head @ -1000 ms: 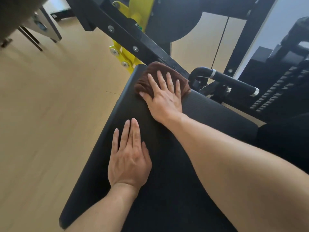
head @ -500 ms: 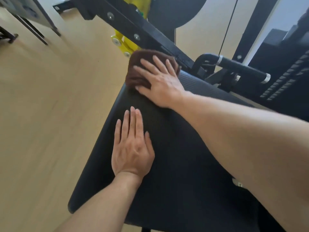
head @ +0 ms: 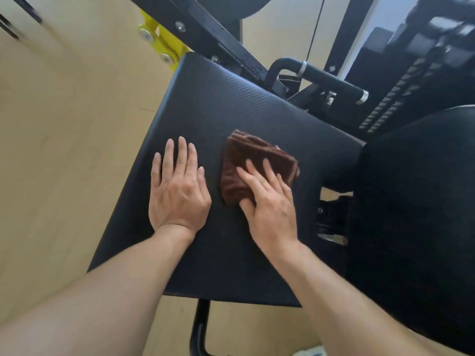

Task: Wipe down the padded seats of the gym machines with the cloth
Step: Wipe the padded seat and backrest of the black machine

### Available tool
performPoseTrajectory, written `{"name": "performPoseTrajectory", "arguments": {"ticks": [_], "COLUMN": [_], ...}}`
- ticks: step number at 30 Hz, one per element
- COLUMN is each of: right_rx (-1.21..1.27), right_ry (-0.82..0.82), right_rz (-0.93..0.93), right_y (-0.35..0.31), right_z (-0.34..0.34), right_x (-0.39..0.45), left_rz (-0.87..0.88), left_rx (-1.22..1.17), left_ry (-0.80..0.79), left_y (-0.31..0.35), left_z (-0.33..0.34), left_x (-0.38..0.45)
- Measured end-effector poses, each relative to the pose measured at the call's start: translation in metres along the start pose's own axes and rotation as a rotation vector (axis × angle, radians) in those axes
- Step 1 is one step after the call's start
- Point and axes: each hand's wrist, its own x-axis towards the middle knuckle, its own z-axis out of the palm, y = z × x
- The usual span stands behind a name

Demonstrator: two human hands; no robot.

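A black padded seat (head: 231, 104) of a gym machine fills the middle of the view. A folded brown cloth (head: 246, 163) lies on the seat's middle right. My right hand (head: 270, 201) presses flat on the cloth's near half, fingers spread over it. To the left of the cloth, my left hand (head: 177, 186) rests flat on the bare pad with fingers together, holding nothing.
A black frame bar (head: 205, 29) and a yellow bracket (head: 159, 44) run behind the seat. A black handle with a chrome ring (head: 321, 75) sits at the back right, a second black pad (head: 416, 201) at the right. Wooden floor (head: 64, 124) lies to the left.
My right hand has dragged the cloth from the seat's far edge back toward me, to the middle of the pad. The left hand has stayed flat on the seat.
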Motion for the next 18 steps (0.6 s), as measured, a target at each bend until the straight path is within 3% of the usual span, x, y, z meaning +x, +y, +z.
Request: {"name": "performPoseTrajectory", "arguments": {"ticks": [3, 6, 10, 18], "right_rx": [-0.029, -0.085, -0.209, -0.048], "right_ry": [-0.059, -0.084, -0.029, 0.041], "right_rz": [0.059, 0.030, 0.002, 0.303], "right_y": [-0.005, 0.000, 0.010, 0.046], "right_z": [0.008, 0.018, 0.020, -0.017], "right_x": [-0.074, -0.075, -0.022, 0.155], "left_rz": [0.009, 0.019, 0.017, 0.010], "left_rx": [0.011, 0.012, 0.005, -0.007], "left_ry": [0.007, 0.021, 0.030, 0.048], "left_y": [0.000, -0.001, -0.001, -0.003], "left_z": [-0.001, 0.001, 0.002, 0.006], "left_x": [0.000, 0.000, 0.000, -0.001]}}
